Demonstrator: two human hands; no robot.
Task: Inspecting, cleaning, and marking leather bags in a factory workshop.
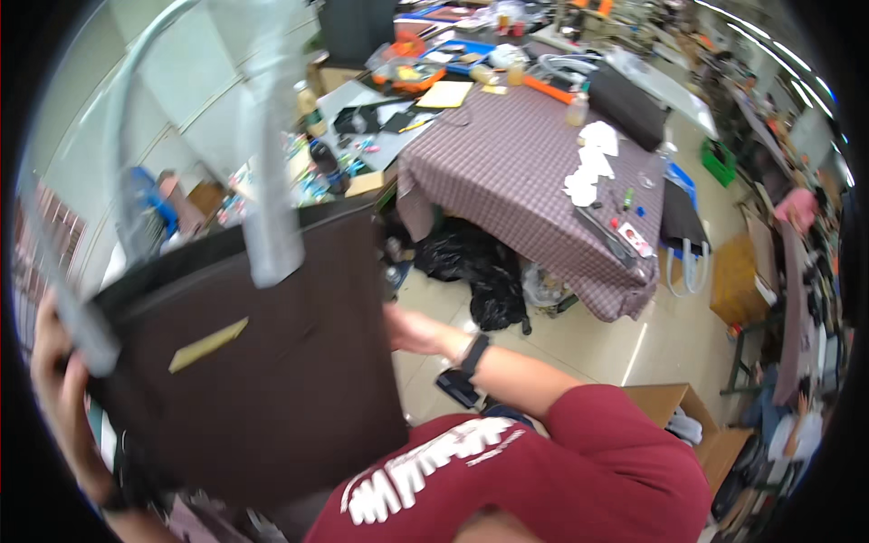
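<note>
Cluttered workshop floor, pale tile, seen from above; a surface (516, 172) under a checked purple cloth stands well beyond the hands, carrying white paper scraps (588, 167), a bottle (577, 109) and small tools. Black bags (480, 271) lie on the floor at its near edge.

Item: dark brown tote bag (262, 362), flat-sided, with a tan label (208, 344) on its face and two long grey handles (262, 136) looping upward. Lifted clear of any support, held up between the two hands and close to the camera.

Left hand (59, 398): fingers clenched around the bag's upper left corner, where one handle joins.

Right hand (412, 330): at the bag's right edge, fingers hidden behind the panel; grip cannot be told. A dark watch (473, 353) sits on that wrist.

Progress, as judged: bag is already raised and spread out flat before the person for handling; nothing shows whether it is filled or finished. Setting it down remains undone.
</note>
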